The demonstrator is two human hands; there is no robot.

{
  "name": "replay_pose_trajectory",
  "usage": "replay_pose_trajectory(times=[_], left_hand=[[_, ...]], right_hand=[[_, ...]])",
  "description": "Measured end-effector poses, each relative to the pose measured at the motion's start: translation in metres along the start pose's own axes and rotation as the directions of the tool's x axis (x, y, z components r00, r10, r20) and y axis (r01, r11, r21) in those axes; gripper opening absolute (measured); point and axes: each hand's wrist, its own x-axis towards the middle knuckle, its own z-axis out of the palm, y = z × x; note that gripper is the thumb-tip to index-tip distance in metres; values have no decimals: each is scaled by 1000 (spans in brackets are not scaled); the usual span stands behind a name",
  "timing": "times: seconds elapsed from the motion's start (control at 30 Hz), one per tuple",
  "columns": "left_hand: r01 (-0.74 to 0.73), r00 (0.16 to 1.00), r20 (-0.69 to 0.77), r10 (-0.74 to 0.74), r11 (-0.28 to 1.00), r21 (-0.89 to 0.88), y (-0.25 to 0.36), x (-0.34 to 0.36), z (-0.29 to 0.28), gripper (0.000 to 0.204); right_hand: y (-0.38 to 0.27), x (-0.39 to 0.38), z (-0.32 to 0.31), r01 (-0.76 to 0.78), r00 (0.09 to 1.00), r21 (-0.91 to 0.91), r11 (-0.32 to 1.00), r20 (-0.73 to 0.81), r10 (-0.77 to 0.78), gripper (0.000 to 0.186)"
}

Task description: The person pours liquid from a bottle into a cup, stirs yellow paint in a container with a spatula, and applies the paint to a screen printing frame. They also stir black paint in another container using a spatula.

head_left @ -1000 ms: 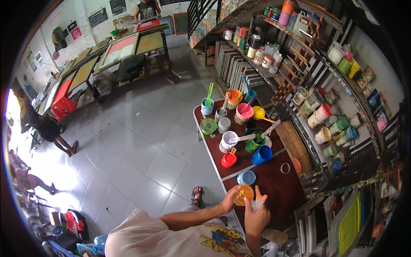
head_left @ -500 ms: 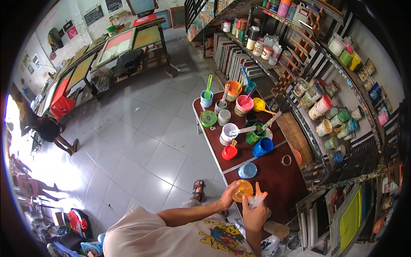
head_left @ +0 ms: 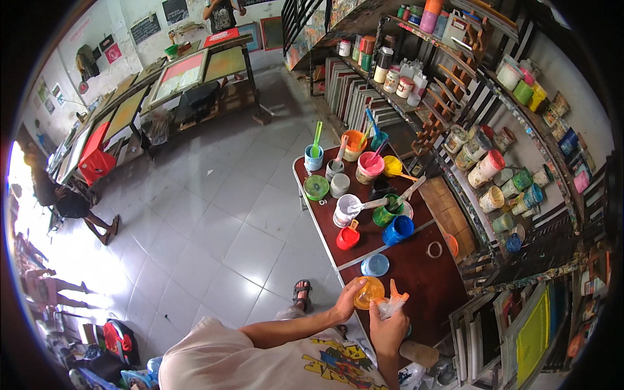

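At the near end of the dark red table (head_left: pixel 426 292), my left hand (head_left: pixel 347 301) grips a round, see-through orange container (head_left: pixel 369 290) by its side. My right hand (head_left: pixel 390 330) is closed round what looks like a spray bottle (head_left: pixel 392 305), pale and cloudy with an orange trigger head; the palm hides most of it. The right thumb reaches to the container's edge. Just beyond the hands stands a light blue tub (head_left: pixel 375 265). Farther up the table are a blue pot (head_left: pixel 398 230), a red cup (head_left: pixel 348 238) and a white pot (head_left: pixel 346 211) with a spatula in it.
Several more paint pots, such as a pink one (head_left: pixel 370 168), crowd the table's far end. Shelves with paint cans (head_left: pixel 486 168) line the right. Framed screens (head_left: pixel 533 331) lean at lower right. A person (head_left: pixel 222 14) stands behind the far printing table (head_left: pixel 179 75); another (head_left: pixel 68 195) is at left.
A person has come into view behind the far printing table. The view has shifted slightly. Both hands keep their hold, the container and spray bottle close together.
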Motion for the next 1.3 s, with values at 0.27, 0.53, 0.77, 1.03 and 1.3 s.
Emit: replay_pose_trajectory(times=[0.27, 0.53, 0.77, 1.03, 1.3], left_hand=[[210, 969, 139, -202, 977, -42, 25, -3, 2, 58], [522, 844, 69, -533, 843, 129, 34, -3, 0, 61], [404, 908, 48, -417, 899, 171, 23, 3, -7, 53], [58, 994, -93, -50, 995, 85, 15, 6, -1, 45], [161, 987, -29, -160, 986, 38, 16, 31, 5, 49]], right_hand=[[6, 13, -22, 98, 984, -39, 994, 152, -91, 45], [27, 26, -26, 317, 883, -67, 946, 383, -269, 34], [25, 15, -4, 187, 967, -91, 978, 192, -167, 39], [29, 13, 10, 142, 989, 16, 990, 45, -142, 35], [26, 57, -14, 138, 974, 151, 979, 158, -162, 44]])
